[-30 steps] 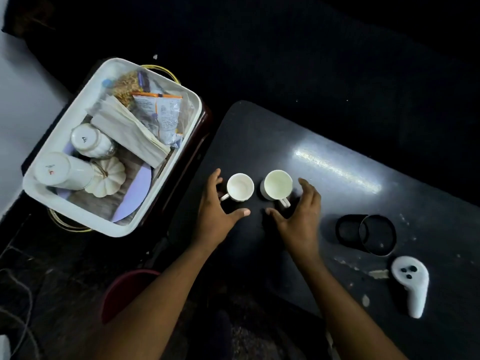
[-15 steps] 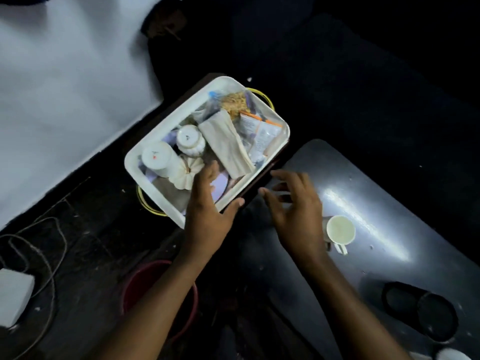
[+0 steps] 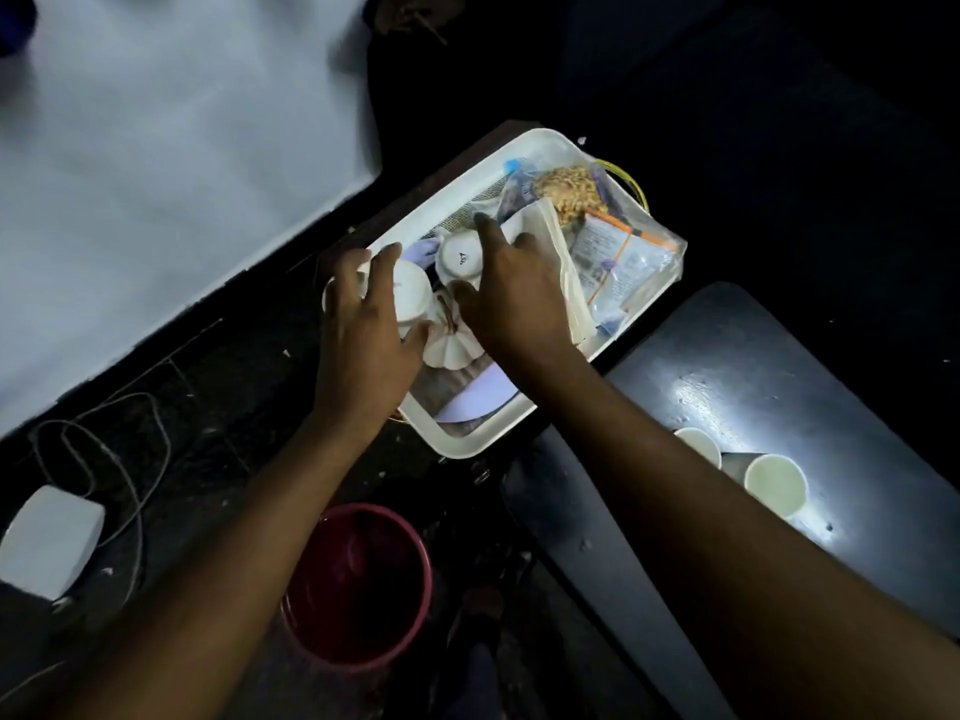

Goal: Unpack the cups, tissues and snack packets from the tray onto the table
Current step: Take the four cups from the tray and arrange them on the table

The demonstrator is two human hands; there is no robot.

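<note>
Both hands are over the white rectangular plastic tray (image 3: 530, 148), which stands left of the dark table (image 3: 779, 366). The left hand (image 3: 369, 324) has its fingers curled around a white ceramic cup (image 3: 413, 298) lying upside down at the left edge of the tray. The right hand (image 3: 514, 288) is spread over a second overturned white cup (image 3: 460, 257), the forefinger stretched past it; it seems to touch the cup, but I cannot tell if the grasp is closed. Between the two hands lies a small white pumpkin-shaped ornament (image 3: 449, 350). A beige folded tissue pack (image 3: 550, 226) and clear snack packets (image 3: 623, 252) fill the far half of the tray. Two white cups (image 3: 774, 483) stand upright on the table, close together.
</note>
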